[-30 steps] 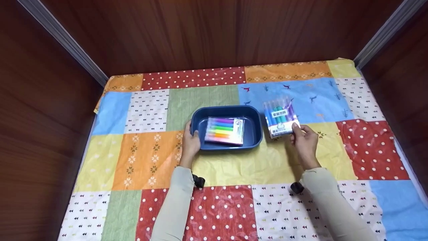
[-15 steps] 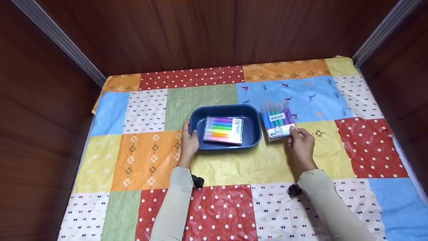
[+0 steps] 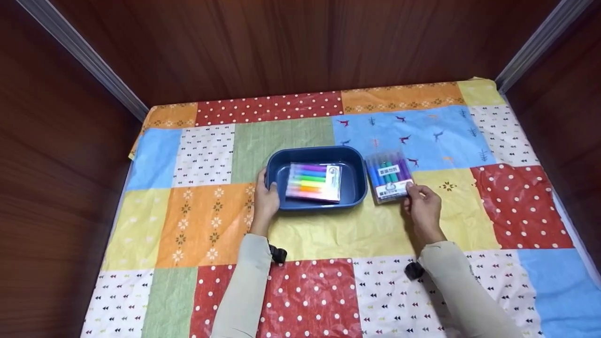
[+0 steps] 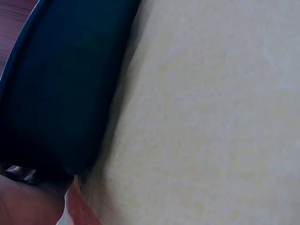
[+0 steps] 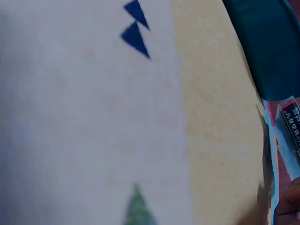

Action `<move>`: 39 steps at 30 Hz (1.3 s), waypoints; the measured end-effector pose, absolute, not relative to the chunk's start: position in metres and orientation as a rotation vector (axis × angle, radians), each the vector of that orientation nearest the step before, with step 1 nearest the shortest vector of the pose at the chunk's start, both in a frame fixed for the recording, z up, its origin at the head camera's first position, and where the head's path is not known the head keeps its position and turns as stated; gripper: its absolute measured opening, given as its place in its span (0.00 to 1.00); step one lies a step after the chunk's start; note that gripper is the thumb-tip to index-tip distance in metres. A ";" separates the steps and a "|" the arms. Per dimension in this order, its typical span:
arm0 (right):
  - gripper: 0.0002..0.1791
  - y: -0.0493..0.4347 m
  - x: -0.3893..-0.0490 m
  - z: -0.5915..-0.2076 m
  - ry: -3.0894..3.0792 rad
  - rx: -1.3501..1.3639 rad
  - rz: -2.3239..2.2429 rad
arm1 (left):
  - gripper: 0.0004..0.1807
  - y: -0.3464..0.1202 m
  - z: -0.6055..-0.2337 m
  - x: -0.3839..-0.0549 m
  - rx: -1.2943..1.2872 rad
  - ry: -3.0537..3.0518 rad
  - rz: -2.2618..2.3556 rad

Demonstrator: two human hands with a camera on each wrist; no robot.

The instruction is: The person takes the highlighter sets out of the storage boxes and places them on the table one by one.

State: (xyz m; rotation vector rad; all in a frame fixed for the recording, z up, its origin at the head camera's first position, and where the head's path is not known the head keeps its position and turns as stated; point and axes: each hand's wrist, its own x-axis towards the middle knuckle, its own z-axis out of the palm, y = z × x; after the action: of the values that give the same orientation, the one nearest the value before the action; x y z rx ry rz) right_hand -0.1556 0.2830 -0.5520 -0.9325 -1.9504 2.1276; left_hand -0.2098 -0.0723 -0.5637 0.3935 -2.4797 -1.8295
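Note:
A dark blue plastic bin [image 3: 351, 185] stands on the patchwork cloth, and its outer wall [image 4: 61, 84] fills the upper left of the left wrist view. My left hand [image 3: 266, 203] grips the bin's left end, thumb at the rim. Inside lies a clear pack of rainbow-coloured markers [image 3: 309, 183]. Just right of the bin, my right hand [image 3: 424, 209] pinches a second pack of markers [image 3: 388, 171], blue, green and purple, by its lower right corner. Only an edge of that pack [image 5: 291, 123] shows in the right wrist view. Whether it touches the cloth I cannot tell.
The patchwork tablecloth [image 3: 310, 234] covers the table. Dark wood panels [image 3: 300, 47] rise behind it and on both sides. A black wrist camera [image 3: 278, 255] sits at the left cuff, another black camera [image 3: 414, 270] at the right cuff.
The pack in my right hand has come down and slightly left, nearer the bin's right end. My left hand keeps its grip on the bin, which stays in place.

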 end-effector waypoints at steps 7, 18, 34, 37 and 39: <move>0.12 0.281 -0.157 -0.556 -1.964 -0.984 2.145 | 0.28 -0.072 -0.564 -0.211 0.397 -2.474 -1.848; 0.13 0.285 -0.154 -0.558 -2.053 -1.005 2.122 | 0.28 -0.071 -0.565 -0.209 0.395 -2.465 -1.841; 0.17 0.286 -0.149 -0.558 -2.292 -1.044 2.043 | 0.28 -0.072 -0.565 -0.209 0.417 -2.444 -1.876; 0.19 0.289 -0.147 -0.557 -2.333 -1.053 2.005 | 0.28 -0.071 -0.565 -0.209 0.407 -2.437 -1.887; 0.20 0.289 -0.147 -0.556 -2.356 -1.058 1.998 | 0.29 -0.072 -0.565 -0.209 0.412 -2.438 -1.889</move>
State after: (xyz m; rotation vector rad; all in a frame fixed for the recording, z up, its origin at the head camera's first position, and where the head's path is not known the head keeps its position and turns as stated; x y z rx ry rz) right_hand -0.1470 0.2894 -0.5558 -1.0578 -2.3563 1.9977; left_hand -0.2091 -0.0717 -0.5653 0.4122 -2.4384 -1.8894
